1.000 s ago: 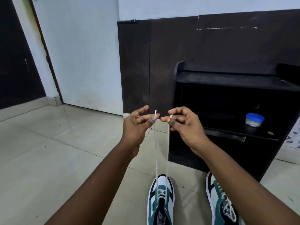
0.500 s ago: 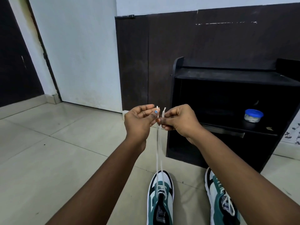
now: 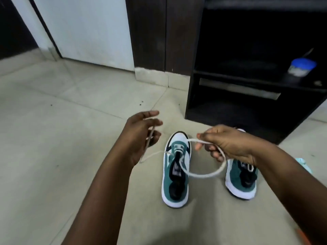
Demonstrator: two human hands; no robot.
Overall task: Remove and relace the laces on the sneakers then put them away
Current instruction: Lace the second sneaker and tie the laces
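A: Head view, looking down at pale floor tiles (image 3: 53,121). In the middle stands a teal-and-white sneaker with a black tongue (image 3: 176,172), toe pointing away, upright on its sole.

B: And its white flat shoelace (image 3: 207,175)?

A: Threaded only through the eyelets nearest the toe. One end runs out to the left, the other swings out to the right in a slack loop hanging just beside the shoe.

B: The hands?

A: The left hand (image 3: 141,137) is up over the floor to the left of the toe, fingers loosely bent, the lace end passing between fingers and thumb. It's blurred, but it looks like a light pinch. The right hand (image 3: 228,145) has its fingers curled round the loop strand, gripping it.

B: The other shoe?

A: A second teal-and-white sneaker (image 3: 241,181) sits just right of the first, partly hidden under the right wrist, laces in place.

B: Behind them?

A: A black open-fronted wooden cabinet (image 3: 230,106), with a small blue-lidded tub (image 3: 301,67) on its shelf.
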